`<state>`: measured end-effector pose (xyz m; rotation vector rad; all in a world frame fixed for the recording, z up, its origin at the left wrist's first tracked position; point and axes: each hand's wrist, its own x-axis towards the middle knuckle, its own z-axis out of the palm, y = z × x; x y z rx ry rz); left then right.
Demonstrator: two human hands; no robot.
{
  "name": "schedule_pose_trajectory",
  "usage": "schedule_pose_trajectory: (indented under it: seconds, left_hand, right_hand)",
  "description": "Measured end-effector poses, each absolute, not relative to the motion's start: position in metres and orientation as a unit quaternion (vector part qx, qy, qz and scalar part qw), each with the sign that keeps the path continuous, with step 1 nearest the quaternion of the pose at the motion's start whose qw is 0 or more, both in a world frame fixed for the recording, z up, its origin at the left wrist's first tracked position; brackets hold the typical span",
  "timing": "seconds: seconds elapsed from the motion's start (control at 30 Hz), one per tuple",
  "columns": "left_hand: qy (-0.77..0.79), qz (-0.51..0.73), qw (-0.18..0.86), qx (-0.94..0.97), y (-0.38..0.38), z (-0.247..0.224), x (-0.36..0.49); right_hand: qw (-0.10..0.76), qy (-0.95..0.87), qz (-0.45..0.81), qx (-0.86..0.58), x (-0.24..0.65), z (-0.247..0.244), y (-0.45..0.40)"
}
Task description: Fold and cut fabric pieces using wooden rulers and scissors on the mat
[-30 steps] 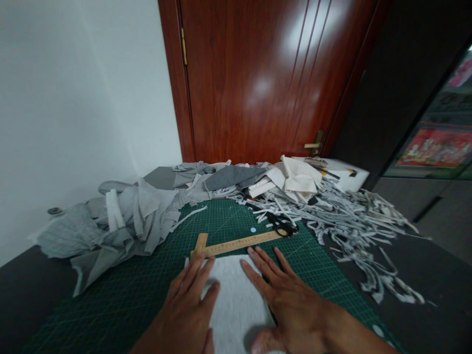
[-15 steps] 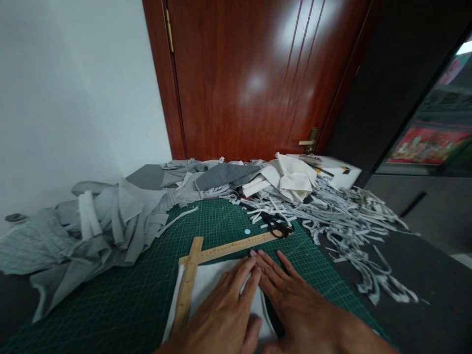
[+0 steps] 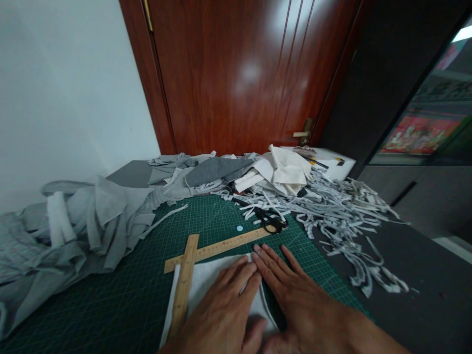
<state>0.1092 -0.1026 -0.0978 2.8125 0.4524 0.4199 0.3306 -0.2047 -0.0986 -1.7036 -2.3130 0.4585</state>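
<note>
From my end of the feed, I take the green cutting mat (image 3: 214, 211) as my reference, spread over the dark counter (image 3: 413, 305). The white cloth (image 3: 208, 275) lies on the near middle of the mat, and both hands rest on it, palms down. I see the left hand (image 3: 226, 307) open across the cloth, its fingers nearly together and slightly bent; the right hand (image 3: 295, 287) is open too, fingers spread, lying partly on the cloth's right edge and partly on the mat. Their fingertips meet near the cloth's far right corner, and I see neither hand gripping anything. One wooden ruler (image 3: 186, 285) runs along the cloth's left side, its far end crossing a second ruler (image 3: 224, 244) that slants over the middle of the mat. Black scissors (image 3: 263, 215) lie toward the mat's far right, touching the second ruler, with a pale blue disc (image 3: 239, 228) nearby. I have a grey fabric heap (image 3: 110, 211) overlapping the mat's left side, tangled fabric strips (image 3: 332, 216) along its right, and a cream cloth (image 3: 291, 167) beyond its far edge.
</note>
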Motion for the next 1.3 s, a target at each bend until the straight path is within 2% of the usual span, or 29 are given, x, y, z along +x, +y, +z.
schedule_pose_trajectory:
  seconds: [0.13, 0.23, 0.33, 0.6, 0.9, 1.3]
  left_hand:
    - [0.15, 0.113, 0.122, 0.975, -0.099, -0.099, 0.106]
    - [0.144, 0.117, 0.13, 0.974, -0.098, -0.1, 0.106]
    - [0.145, 0.099, 0.14, 0.974, -0.098, -0.097, 0.106]
    - [0.181, 0.03, 0.134, 0.974, -0.104, -0.087, 0.111]
    - [0.175, 0.031, 0.127, 0.976, -0.104, -0.086, 0.11]
    - [0.184, -0.013, 0.167, 0.969, -0.105, -0.078, 0.109]
  right_hand:
    - [0.072, -0.779, 0.184, -0.595, 0.332, -0.07, -0.195]
    - [0.113, -0.773, 0.066, -0.62, 0.344, -0.055, -0.173]
    - [0.102, -0.782, -0.032, -0.614, 0.357, -0.056, -0.149]
    - [0.055, -0.818, -0.067, -0.568, 0.362, -0.054, -0.125]
    - [-0.015, -0.858, -0.151, -0.491, 0.359, -0.063, -0.123]
    - [0.051, -0.806, -0.166, -0.566, 0.377, -0.086, -0.107]
